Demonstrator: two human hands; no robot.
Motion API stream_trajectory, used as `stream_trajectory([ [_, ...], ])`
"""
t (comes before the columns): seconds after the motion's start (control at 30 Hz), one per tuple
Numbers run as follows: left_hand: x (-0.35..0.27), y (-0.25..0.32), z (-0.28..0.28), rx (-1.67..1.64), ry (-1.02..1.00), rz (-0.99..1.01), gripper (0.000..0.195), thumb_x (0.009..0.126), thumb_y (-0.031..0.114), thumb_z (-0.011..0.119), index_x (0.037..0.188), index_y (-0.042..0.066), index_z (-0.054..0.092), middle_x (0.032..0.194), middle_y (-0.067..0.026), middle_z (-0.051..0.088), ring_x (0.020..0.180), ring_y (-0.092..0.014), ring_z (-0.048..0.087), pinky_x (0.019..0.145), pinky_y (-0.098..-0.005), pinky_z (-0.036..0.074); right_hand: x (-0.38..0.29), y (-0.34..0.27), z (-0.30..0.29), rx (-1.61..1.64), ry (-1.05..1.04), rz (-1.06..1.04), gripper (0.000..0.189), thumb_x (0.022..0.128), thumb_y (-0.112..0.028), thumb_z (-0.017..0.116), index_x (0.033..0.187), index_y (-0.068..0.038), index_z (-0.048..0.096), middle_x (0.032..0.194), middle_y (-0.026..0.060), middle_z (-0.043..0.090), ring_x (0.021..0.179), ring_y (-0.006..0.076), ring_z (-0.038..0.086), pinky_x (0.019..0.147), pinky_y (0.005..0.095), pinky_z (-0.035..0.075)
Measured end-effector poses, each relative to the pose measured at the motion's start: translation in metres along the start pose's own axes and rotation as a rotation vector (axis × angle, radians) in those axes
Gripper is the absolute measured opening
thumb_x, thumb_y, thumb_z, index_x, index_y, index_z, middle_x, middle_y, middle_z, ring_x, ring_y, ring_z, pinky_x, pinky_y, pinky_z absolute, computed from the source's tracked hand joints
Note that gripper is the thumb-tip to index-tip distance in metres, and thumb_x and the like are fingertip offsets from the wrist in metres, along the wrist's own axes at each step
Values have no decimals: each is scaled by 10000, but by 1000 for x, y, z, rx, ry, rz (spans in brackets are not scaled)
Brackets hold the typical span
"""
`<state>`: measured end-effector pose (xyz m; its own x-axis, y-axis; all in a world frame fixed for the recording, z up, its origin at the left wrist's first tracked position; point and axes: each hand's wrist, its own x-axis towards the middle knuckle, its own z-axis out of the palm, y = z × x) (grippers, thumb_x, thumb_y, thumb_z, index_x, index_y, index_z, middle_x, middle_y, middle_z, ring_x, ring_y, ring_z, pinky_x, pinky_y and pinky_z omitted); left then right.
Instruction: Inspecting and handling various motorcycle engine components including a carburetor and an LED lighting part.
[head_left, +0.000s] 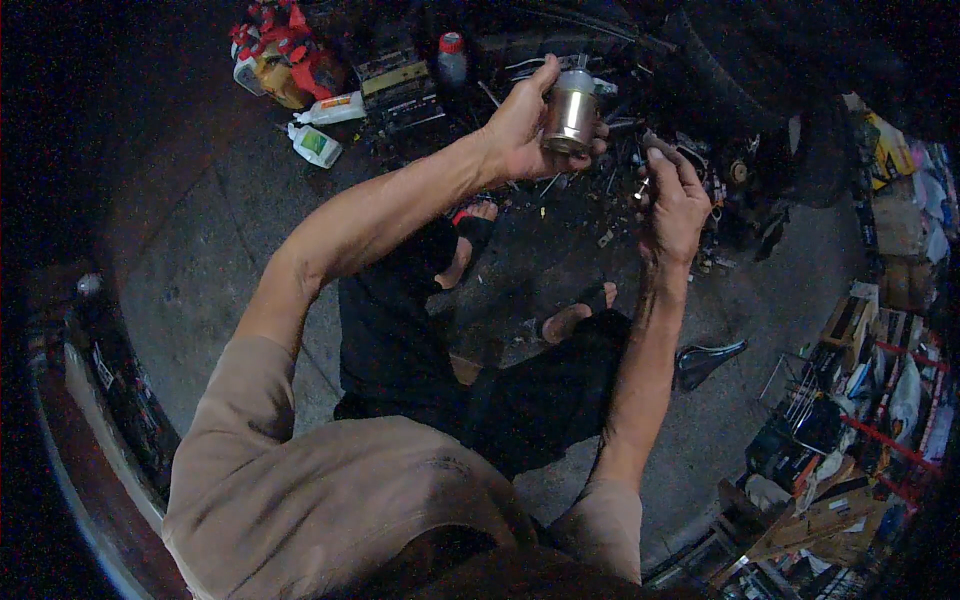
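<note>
My left hand (519, 129) is raised over the cluttered floor, its fingers wrapped under a shiny metal cylinder (572, 118). That cylinder has a pale cap and a small stem on top and stands nearly upright in the palm. To the right of it, my right hand (675, 201) has thumb and fingertips pinched together. A small shiny metal piece (642, 188) shows at the thumb side and appears to be in its grip; dim light blurs its shape. The two hands are apart.
Scattered tools and small parts (604, 180) cover the floor before my feet. A red-capped bottle (451, 60), a box (401, 90) and two white squeeze bottles (315, 145) stand or lie at upper left. A dark tyre (720, 67) is at upper right. A bicycle saddle (709, 364) lies right.
</note>
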<state>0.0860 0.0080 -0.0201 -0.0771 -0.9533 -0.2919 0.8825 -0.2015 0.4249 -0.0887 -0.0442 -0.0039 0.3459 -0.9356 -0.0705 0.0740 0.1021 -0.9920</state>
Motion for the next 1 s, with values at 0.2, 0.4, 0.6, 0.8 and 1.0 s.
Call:
stream_trajectory([
  [0.2, 6, -7, -4, -78, 16, 20, 647, 866, 601, 309, 1115, 12, 411, 993, -185, 517, 932, -340, 542, 838, -499, 442, 1, 5, 3, -88, -18, -22, 190, 812, -107, 617, 951, 21, 635, 857, 34, 633, 729, 75, 549, 662, 201, 435],
  [0.4, 14, -8, 2, -206, -30, -10, 590, 900, 534, 292, 1142, 1, 367, 1048, -210, 486, 996, -362, 518, 907, -562, 405, 5, 4, -4, -100, -141, -88, 190, 806, -93, 621, 946, 34, 633, 880, 56, 643, 796, 97, 567, 740, 215, 443],
  [0.6, 15, -7, -13, -233, -1, -73, 568, 901, 529, 274, 1119, 18, 394, 1054, -247, 501, 976, -366, 543, 807, -517, 504, -7, -4, 5, -240, -133, -212, 159, 792, -85, 639, 908, 25, 649, 844, 47, 648, 760, 94, 570, 715, 215, 451],
  [0.8, 16, -7, -21, -231, 55, -101, 558, 895, 538, 289, 1073, 32, 440, 982, -213, 536, 888, -326, 576, 722, -461, 551, -17, -6, 17, -238, -171, -278, 158, 780, -76, 665, 902, 23, 653, 803, 38, 648, 704, 55, 535, 640, 190, 429],
  [1.0, 11, -6, -8, -59, 203, -78, 554, 890, 550, 290, 1058, 44, 440, 936, -179, 542, 866, -298, 579, 697, -432, 558, -19, -4, 18, -218, -185, -268, 161, 785, -84, 664, 904, 24, 654, 771, 26, 637, 663, 42, 511, 592, 183, 416],
])
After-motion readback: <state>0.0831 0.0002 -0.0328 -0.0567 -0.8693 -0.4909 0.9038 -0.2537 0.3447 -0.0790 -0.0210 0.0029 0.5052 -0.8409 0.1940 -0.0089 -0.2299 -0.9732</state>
